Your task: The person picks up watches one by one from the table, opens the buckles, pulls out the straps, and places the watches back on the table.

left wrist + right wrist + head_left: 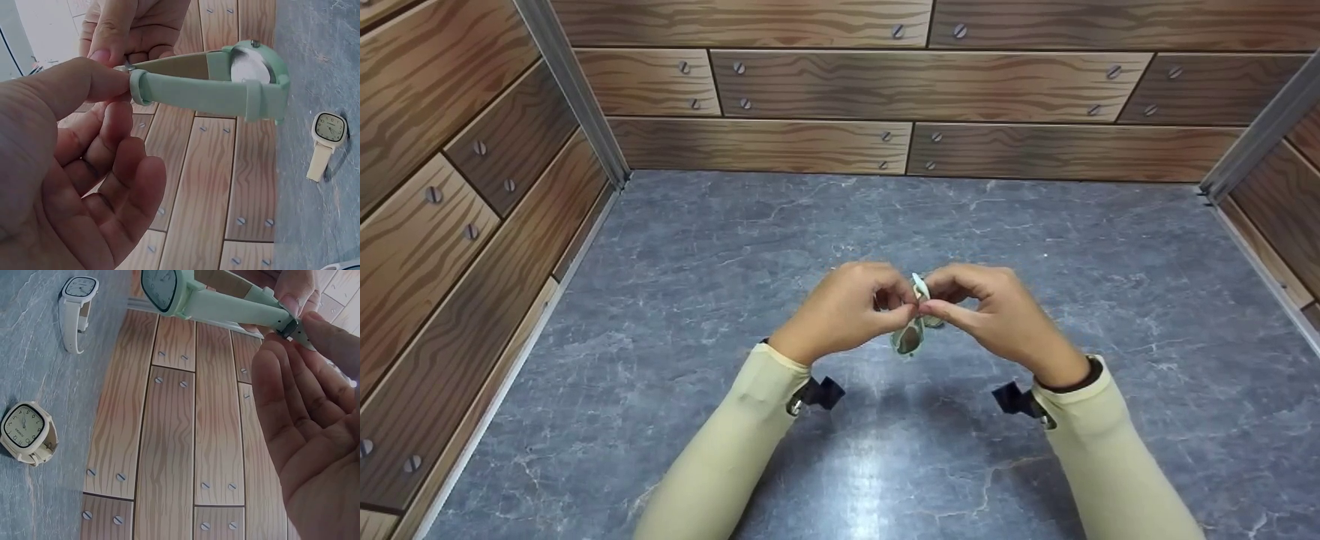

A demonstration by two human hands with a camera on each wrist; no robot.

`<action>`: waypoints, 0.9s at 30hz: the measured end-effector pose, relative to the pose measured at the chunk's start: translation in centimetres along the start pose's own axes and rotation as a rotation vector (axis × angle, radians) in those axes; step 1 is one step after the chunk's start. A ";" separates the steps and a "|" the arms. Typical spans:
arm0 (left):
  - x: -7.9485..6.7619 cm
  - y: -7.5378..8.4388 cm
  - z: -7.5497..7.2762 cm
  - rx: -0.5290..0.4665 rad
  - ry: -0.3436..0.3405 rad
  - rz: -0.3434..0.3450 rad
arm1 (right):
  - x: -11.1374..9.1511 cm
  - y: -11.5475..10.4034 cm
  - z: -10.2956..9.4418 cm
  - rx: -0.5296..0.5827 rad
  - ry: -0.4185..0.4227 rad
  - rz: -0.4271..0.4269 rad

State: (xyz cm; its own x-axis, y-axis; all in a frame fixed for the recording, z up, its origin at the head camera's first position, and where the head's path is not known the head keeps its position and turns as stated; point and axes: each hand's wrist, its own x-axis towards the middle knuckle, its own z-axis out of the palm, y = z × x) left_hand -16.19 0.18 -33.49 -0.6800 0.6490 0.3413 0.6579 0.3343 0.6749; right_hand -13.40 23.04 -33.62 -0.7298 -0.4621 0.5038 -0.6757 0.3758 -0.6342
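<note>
A mint-green wristwatch [907, 339] hangs from the fingertips of both hands, its strap looped round. My left hand [847, 307] pinches the strap by the buckle between thumb and forefinger, the other fingers loosely bent. My right hand [997, 307] meets it there, pinching the strap's end with thumb and finger. In the right wrist view the dark buckle [289, 328] shows at the fingertips, with the pointed strap tip poking out beyond it. The left wrist view shows the metal back of the watch case [252, 66] and a strap loop [253, 101].
In the right wrist view a white watch [73, 312] and a cream watch [25, 427] lie on the grey marbled table [34, 371]. A cream watch [329, 132] shows in the left wrist view. Wood-patterned walls [810, 82] enclose the table at the back and sides.
</note>
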 end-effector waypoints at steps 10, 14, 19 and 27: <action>0.1 -0.1 0.3 -0.120 -0.007 -0.026 | 0.1 -0.2 0.4 0.057 0.033 -0.033; 0.0 0.1 0.3 -0.108 -0.001 -0.022 | 0.1 -0.4 0.5 0.072 0.040 -0.026; 0.0 0.2 0.2 -0.077 -0.003 -0.004 | 0.0 -0.4 0.5 0.072 0.047 -0.023; 0.0 -0.1 0.1 -0.108 0.008 0.022 | 0.1 -0.3 0.5 0.090 0.057 -0.044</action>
State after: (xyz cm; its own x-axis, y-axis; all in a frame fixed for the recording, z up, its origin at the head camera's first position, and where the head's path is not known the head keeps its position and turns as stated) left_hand -16.24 0.18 -33.62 -0.6682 0.6501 0.3619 0.6347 0.2442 0.7332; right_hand -13.21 22.49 -33.72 -0.7061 -0.4293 0.5632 -0.6970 0.2812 -0.6596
